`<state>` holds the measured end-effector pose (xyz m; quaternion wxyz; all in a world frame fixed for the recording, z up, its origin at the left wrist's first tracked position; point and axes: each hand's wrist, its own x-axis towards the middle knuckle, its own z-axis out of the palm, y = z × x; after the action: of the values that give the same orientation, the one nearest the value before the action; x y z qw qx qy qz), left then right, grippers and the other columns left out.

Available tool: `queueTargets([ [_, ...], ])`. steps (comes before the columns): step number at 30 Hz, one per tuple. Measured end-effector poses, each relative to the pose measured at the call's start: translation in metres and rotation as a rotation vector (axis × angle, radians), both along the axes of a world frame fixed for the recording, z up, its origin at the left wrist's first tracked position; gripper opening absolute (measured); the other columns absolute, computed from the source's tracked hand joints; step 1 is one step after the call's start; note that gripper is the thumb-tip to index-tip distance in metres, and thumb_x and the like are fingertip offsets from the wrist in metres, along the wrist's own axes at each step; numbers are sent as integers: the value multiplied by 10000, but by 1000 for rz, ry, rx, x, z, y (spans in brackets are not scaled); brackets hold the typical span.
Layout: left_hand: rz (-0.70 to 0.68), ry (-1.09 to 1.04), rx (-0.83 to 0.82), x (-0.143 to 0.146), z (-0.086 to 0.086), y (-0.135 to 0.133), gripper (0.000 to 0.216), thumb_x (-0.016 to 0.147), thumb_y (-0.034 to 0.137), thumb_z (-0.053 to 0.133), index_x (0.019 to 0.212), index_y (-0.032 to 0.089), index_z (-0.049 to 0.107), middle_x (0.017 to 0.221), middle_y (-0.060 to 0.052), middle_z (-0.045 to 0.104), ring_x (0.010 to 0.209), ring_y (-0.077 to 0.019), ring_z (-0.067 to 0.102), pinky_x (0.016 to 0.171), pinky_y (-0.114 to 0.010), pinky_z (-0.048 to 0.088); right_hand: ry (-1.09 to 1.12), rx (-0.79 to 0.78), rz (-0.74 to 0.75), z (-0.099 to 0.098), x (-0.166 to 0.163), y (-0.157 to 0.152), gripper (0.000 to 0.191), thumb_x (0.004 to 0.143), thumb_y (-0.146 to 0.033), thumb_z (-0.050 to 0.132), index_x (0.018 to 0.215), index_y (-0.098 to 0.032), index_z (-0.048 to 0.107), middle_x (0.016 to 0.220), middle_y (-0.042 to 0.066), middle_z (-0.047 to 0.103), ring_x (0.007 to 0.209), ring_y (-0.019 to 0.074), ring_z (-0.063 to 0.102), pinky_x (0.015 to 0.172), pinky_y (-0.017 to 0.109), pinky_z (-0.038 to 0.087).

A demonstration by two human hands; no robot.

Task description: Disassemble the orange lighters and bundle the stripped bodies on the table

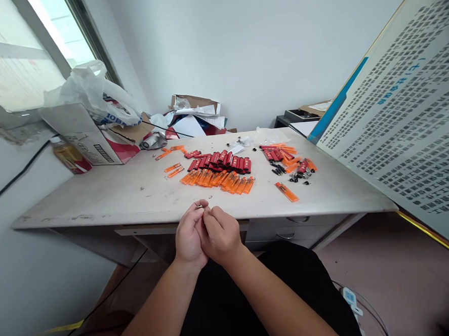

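Observation:
My left hand (188, 236) and my right hand (223, 235) are pressed together just in front of the table's front edge. Fingers of both are closed round something small; only a tiny metallic bit shows at the left fingertips, and the rest is hidden. Beyond them lies a row of orange flat pieces (236, 182), with a heap of red cylinder-like pieces (224, 160) right behind it. A lone orange strip (287, 191) lies to the right. Two more orange strips (172, 167) sit left of the row.
A mixed pile of red, orange and black parts (302, 168) lies on the table (97, 196) at right. A carton (88, 138) with a plastic bag (94, 95) and a bottle (71, 156) stand at left. A large printed board (403, 106) leans in from the right.

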<state>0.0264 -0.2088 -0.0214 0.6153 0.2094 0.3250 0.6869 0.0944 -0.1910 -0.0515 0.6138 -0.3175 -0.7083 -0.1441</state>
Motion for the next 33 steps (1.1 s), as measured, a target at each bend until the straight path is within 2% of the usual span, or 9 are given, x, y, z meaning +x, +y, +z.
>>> queueTargets([
  [6,14,-31,-65,-2,0,5,214,611,219,677,800,152,605,645,23,576,604,-96,548,617,-191,422,-77,-64,-13,-5,-3,5,293,892,-107,474,620,-202,417,613,7,437,553,111,386,507,252,295],
  [10,71,-44,-126,-4,-3,9,235,592,202,673,804,156,585,620,32,563,590,-95,544,613,-189,417,-107,-62,-36,-9,-6,10,306,895,-106,472,608,-195,416,616,2,427,543,104,362,503,246,277],
  [15,91,-80,-152,-6,-4,13,255,584,184,670,817,163,568,599,43,551,561,-87,534,580,-176,402,-145,-86,-43,-11,-8,13,296,902,-116,462,615,-187,444,622,10,442,554,108,365,517,238,297],
  [23,89,-93,-174,-7,-4,13,255,604,192,661,845,137,598,624,27,564,583,-92,547,592,-180,420,-113,-16,-56,-7,-10,14,308,901,-122,460,601,-189,454,599,13,441,544,113,360,492,239,312],
  [26,74,-39,-128,-8,-5,11,307,621,226,667,909,128,625,658,13,576,619,-105,560,624,-198,435,-89,9,-33,-4,-9,12,284,886,-114,482,611,-187,471,589,13,442,546,111,371,488,237,324],
  [29,26,64,-10,-8,-6,5,384,667,271,669,1021,123,638,710,1,584,659,-110,565,651,-205,440,-21,35,19,-3,-6,8,239,858,-101,522,637,-186,494,587,12,455,548,107,381,486,240,330],
  [33,-82,163,146,-6,-6,-6,481,719,293,657,1174,146,608,786,-7,591,745,-124,585,710,-217,457,183,0,132,-6,0,3,85,828,-93,576,802,-171,597,605,-2,478,544,100,397,480,240,337],
])
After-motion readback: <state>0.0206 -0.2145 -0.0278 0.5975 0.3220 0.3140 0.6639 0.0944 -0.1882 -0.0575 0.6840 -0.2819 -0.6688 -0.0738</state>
